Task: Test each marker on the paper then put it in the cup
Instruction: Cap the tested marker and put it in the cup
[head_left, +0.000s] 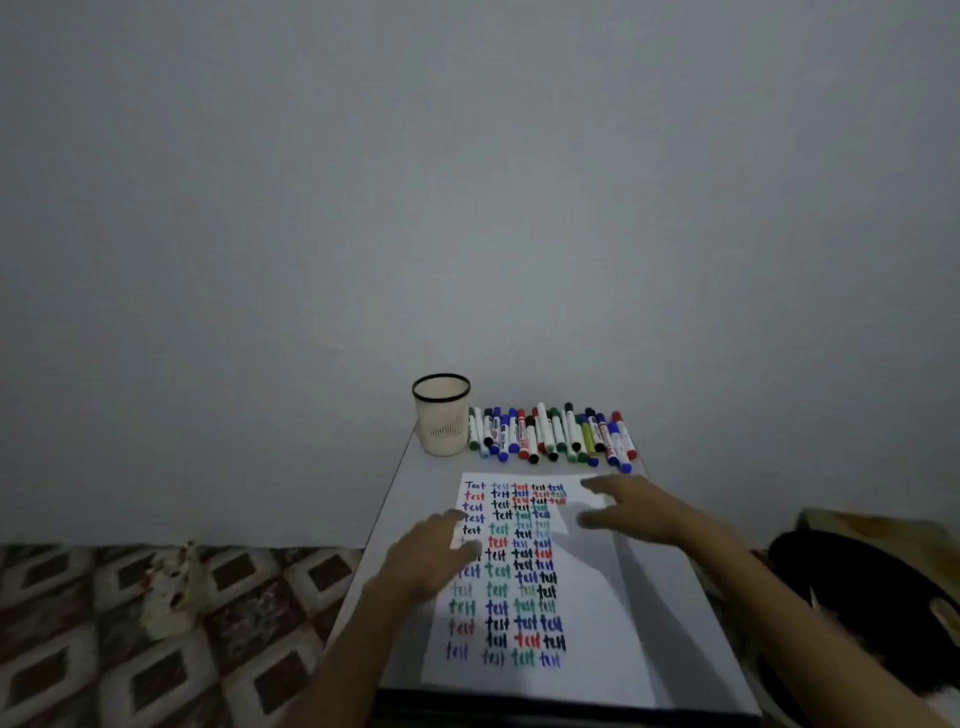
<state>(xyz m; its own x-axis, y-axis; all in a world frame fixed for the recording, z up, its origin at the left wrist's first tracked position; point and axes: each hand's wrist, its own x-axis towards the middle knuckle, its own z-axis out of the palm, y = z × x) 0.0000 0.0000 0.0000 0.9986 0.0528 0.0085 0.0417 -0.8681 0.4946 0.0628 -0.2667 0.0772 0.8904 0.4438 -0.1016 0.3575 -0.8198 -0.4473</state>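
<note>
A white paper covered with rows of coloured "test" words lies on a small grey table. A cream cup with a black rim stands empty at the table's far left corner. To the right of the cup, a row of several capped markers lies against the wall. My left hand rests open on the paper's left edge. My right hand hovers open over the paper's upper right part, fingers spread, holding nothing. Both hands are blurred.
A grey wall rises right behind the table. On the left is a patterned tiled floor with a small pale figurine. A dark round object sits beside the table's right side.
</note>
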